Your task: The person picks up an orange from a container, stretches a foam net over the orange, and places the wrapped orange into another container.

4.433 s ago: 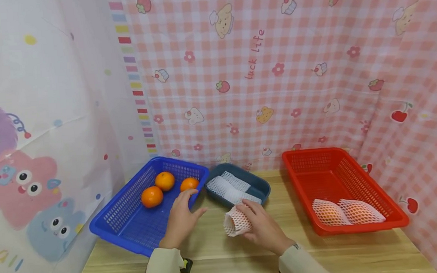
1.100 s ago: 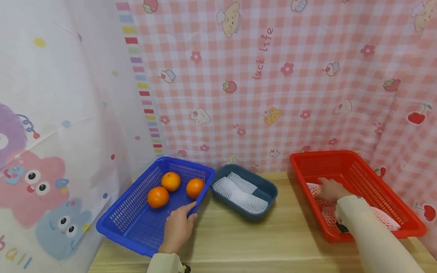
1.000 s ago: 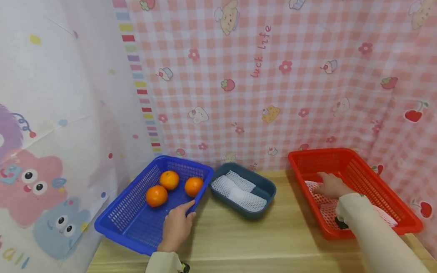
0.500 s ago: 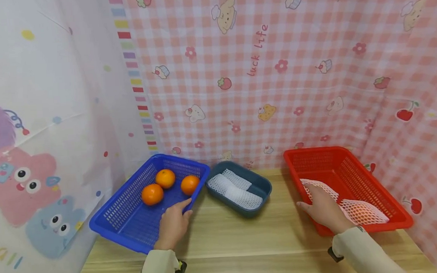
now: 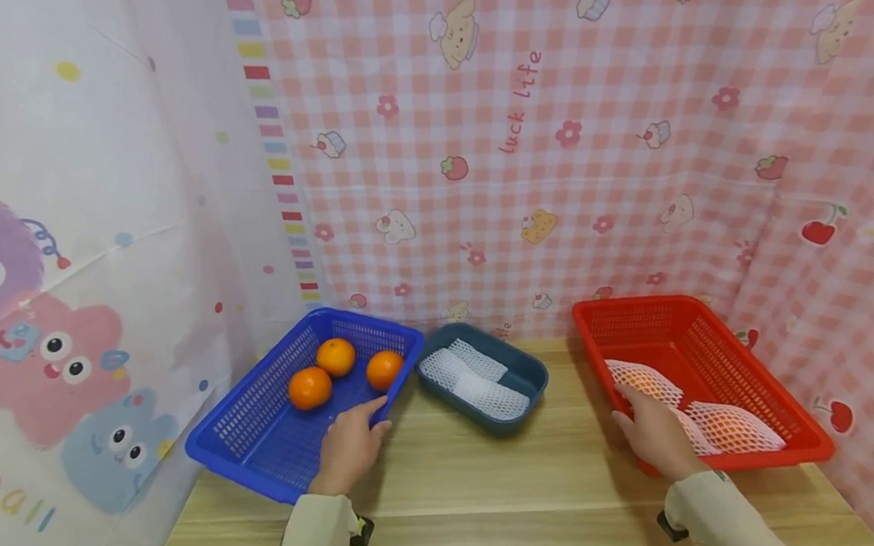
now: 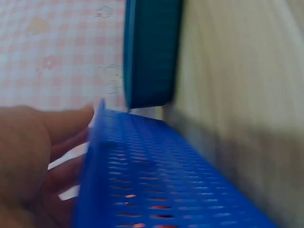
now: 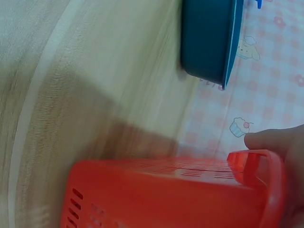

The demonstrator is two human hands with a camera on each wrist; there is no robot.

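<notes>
My left hand (image 5: 350, 447) rests at the right rim of a blue plastic basket (image 5: 263, 438); in the left wrist view its thumb tip is right at that rim. Three oranges (image 5: 310, 388) sit bare in the basket's far half. Opposite, my right hand (image 5: 655, 433) lies at the left rim of a red plastic basket (image 5: 701, 361), thumb toward the outside and fingers over the inside. Neither hand holds an orange. Beside the right fingers lies an orange in a white foam net (image 5: 645, 381); two more netted oranges (image 5: 735, 430) lie near the front, one partly hidden by the hand.
Between the baskets, toward the back, stands a dark teal tray (image 5: 531, 384) with white foam net sleeves (image 5: 481, 387) lying flat in it. Everything stands on a wooden table (image 5: 488, 495). Patterned cloth (image 5: 429, 140) hangs behind and at both sides.
Earlier my right hand held a netted orange over the table; it has put it into the red basket, let go and drawn back to the rim. My left hand settled at the blue rim.
</notes>
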